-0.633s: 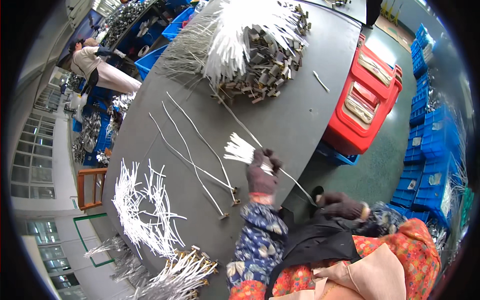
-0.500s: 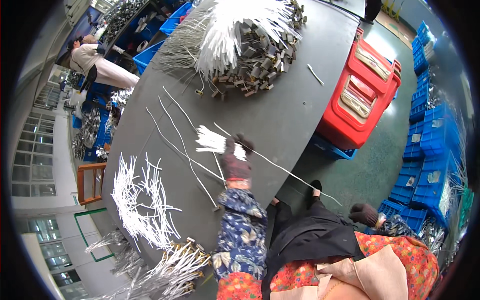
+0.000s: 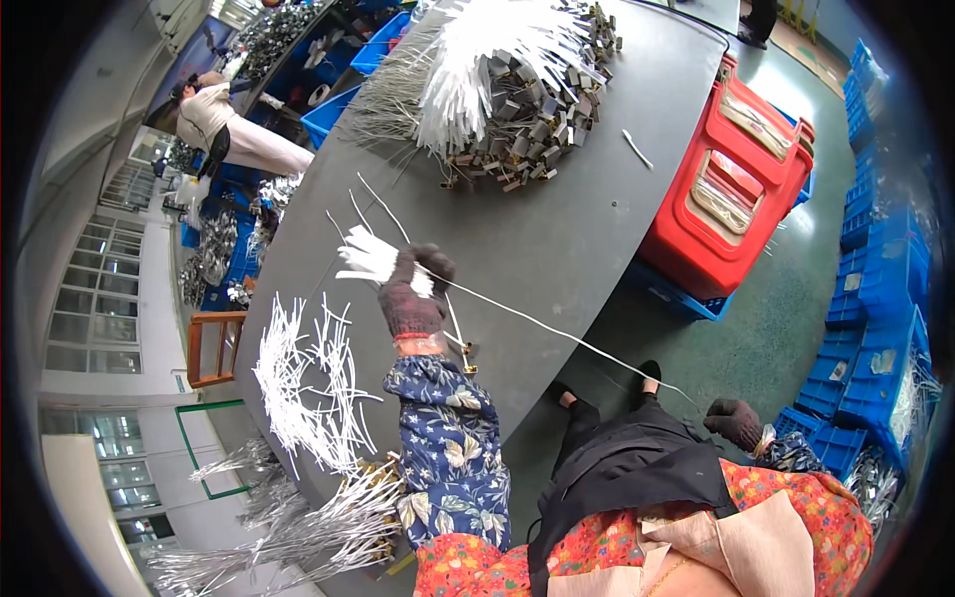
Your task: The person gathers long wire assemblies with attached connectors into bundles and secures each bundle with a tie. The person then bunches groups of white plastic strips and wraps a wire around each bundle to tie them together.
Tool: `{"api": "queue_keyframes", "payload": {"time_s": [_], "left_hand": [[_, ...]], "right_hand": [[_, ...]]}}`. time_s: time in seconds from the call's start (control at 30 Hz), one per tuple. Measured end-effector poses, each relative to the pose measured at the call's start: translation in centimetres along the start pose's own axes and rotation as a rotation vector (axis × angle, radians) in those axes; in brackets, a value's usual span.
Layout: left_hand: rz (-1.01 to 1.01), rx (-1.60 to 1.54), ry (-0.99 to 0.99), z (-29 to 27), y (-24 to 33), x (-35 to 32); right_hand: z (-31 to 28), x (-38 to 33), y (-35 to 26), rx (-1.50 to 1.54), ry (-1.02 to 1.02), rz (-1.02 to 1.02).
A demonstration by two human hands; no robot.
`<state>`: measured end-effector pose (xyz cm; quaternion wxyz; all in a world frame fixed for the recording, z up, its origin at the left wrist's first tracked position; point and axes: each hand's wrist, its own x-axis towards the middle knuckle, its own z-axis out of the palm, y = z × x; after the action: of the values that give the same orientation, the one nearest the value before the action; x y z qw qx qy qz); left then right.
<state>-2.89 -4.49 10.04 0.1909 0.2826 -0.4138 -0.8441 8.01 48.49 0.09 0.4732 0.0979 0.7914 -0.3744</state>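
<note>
My left hand (image 3: 418,289), in a dark knit glove, is closed round a bundle of short white sleeves (image 3: 370,255) above the grey table. A long white wire (image 3: 537,320) runs from this hand past the table edge, its thin end reaching the fingers of my gloved right hand (image 3: 734,424). The right hand is curled closed at my right side. Thin white wires (image 3: 383,206) lie beyond the bundle. Below my left hand, a wire with a small brass-coloured end piece (image 3: 469,360) shows; the glove hides part of it.
A large heap of white wires (image 3: 463,70) with metal blocks (image 3: 537,124) covers the far table. More white wires (image 3: 284,393) lie at left. A red bin (image 3: 731,189) stands off the right edge, near stacked blue crates (image 3: 875,328). Another person (image 3: 234,129) works at far left.
My left hand has moved left across the table with the bundle. The long wire still stretches toward my right hand, which has barely moved. The view has shifted slightly.
</note>
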Motion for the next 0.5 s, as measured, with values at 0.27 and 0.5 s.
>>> {"api": "queue_keyframes", "payload": {"time_s": [0.27, 0.5], "left_hand": [[-0.327, 0.243, -0.177, -0.9, -13.2, -9.2], [0.106, 0.369, 0.131, -4.7, -4.8, -3.7]], "right_hand": [[1.0, 1.9, -3.5, 0.008, -0.080, -0.072], [4.8, 5.7, -11.7, 0.075, -0.138, -0.251]]}}
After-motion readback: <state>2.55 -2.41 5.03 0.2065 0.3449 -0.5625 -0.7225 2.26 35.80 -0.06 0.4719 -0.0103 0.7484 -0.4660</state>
